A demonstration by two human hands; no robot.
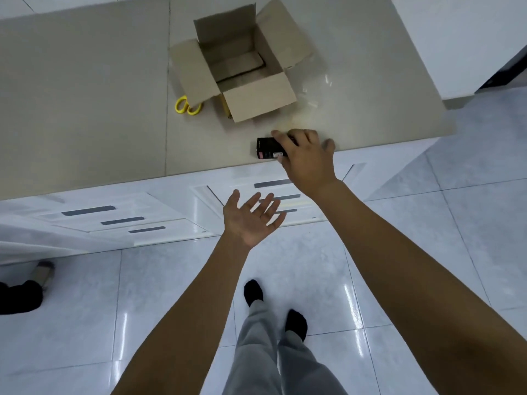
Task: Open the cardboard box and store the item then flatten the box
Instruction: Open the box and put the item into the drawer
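The cardboard box (pixel 258 101) stands on the beige counter (pixel 85 109) with all its flaps spread open; a flat grey piece lies on its bottom. A small black item box (pixel 268 148) with a red and white label lies near the counter's front edge. My right hand (pixel 306 158) rests over its right end, fingers wrapped on it. My left hand (pixel 251 220) hovers palm up, fingers apart, in front of the white drawers, holding nothing.
Yellow-handled scissors (pixel 188 105) lie left of the cardboard box, partly under a flap. Clear tape scraps (pixel 310 101) sit to the box's right. White drawers (pixel 122 220) are below the counter. Another person's foot (pixel 42 273) is at the left on the tiled floor.
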